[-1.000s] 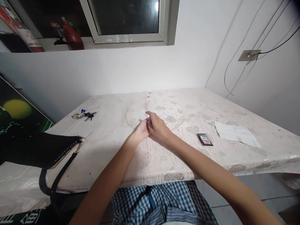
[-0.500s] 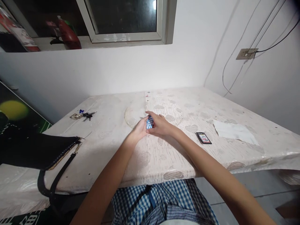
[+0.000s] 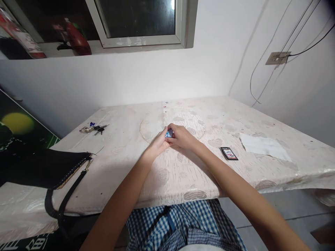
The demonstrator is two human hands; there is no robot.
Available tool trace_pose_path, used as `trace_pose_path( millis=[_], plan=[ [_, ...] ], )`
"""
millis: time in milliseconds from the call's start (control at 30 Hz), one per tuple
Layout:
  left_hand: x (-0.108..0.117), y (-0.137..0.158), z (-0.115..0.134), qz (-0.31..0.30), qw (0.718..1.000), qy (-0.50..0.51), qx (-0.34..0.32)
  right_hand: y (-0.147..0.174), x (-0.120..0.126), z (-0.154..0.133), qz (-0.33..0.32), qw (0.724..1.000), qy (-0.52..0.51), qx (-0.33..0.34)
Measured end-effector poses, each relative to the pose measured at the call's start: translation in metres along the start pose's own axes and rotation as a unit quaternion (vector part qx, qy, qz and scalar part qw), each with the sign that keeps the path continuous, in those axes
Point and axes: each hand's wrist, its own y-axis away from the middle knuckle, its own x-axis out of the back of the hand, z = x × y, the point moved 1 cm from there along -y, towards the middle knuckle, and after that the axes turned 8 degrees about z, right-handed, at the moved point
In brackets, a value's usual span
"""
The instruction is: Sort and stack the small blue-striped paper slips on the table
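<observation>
A small stack of blue-and-white patterned cards (image 3: 170,133) is held between both hands above the middle of the table. My left hand (image 3: 158,143) closes around its left side, with the thumb up against it. From the right, my right hand (image 3: 183,136) grips the same stack, fingers over the far edge and thumb at the near edge. The fingers cover most of the cards, so their number and faces are hidden. To the right of my right forearm lies a flat black case with a white and red label (image 3: 229,153).
A white cloth or paper (image 3: 264,146) lies at the right of the covered table (image 3: 125,132). Keys (image 3: 99,129) rest at the left, behind a black bag (image 3: 44,167) whose strap hangs over the front edge. A wall with a window (image 3: 138,21) stands behind.
My right hand has turned and drawn in over the stack, so less of the blue-and-white pattern shows. Both hands stay together in nearly the same place.
</observation>
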Motion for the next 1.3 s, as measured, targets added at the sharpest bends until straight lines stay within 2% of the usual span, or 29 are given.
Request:
trace_pose_path(
  millis=[100, 167, 233, 300, 367, 433, 567, 733, 867, 1000, 1067, 1133, 1200, 1300],
  plan=[
    [0.003, -0.003, 0.002, 0.032, 0.999, -0.011, -0.043, -0.002, -0.001, 0.002, 0.004, 0.990, -0.131, -0.060],
    [0.003, -0.004, 0.004, 0.074, 0.993, -0.032, -0.081, -0.004, -0.004, 0.004, 0.031, 0.962, -0.228, -0.144],
    [0.003, -0.005, 0.005, 0.107, 0.987, -0.055, -0.106, -0.007, -0.007, 0.005, 0.059, 0.915, -0.315, -0.245],
    [0.000, -0.004, 0.005, 0.119, 0.985, -0.060, -0.106, -0.007, -0.010, 0.004, 0.064, 0.856, -0.391, -0.331],
    [-0.002, -0.002, 0.004, 0.119, 0.989, -0.037, -0.081, -0.006, -0.014, 0.002, 0.048, 0.806, -0.454, -0.376],
    [-0.005, -0.001, 0.004, 0.119, 0.992, 0.003, -0.038, -0.005, -0.017, -0.001, 0.024, 0.774, -0.506, -0.381],
    [-0.006, -0.001, 0.006, 0.098, 0.992, 0.080, 0.021, -0.003, -0.022, 0.001, 0.023, 0.733, -0.562, -0.381],
    [-0.003, -0.003, 0.006, 0.092, 0.993, 0.065, 0.024, -0.004, -0.024, 0.004, 0.034, 0.711, -0.573, -0.406],
    [-0.003, 0.000, 0.003, 0.119, 0.992, 0.003, -0.041, -0.002, -0.023, 0.001, 0.023, 0.699, -0.588, -0.406],
    [-0.002, 0.001, 0.000, 0.140, 0.978, -0.097, -0.123, -0.001, -0.023, -0.001, 0.010, 0.710, -0.576, -0.405],
    [0.001, -0.001, -0.001, 0.163, 0.958, -0.164, -0.171, -0.001, -0.024, 0.000, 0.006, 0.708, -0.574, -0.410],
    [0.003, -0.004, -0.002, 0.182, 0.925, -0.238, -0.233, -0.002, -0.026, 0.000, 0.015, 0.695, -0.589, -0.413],
    [0.005, -0.006, -0.002, 0.188, 0.890, -0.298, -0.290, -0.002, -0.028, 0.001, 0.030, 0.669, -0.616, -0.415],
    [0.004, -0.004, 0.000, 0.184, 0.857, -0.347, -0.334, -0.002, -0.030, 0.000, 0.038, 0.629, -0.650, -0.424]
  ],
)
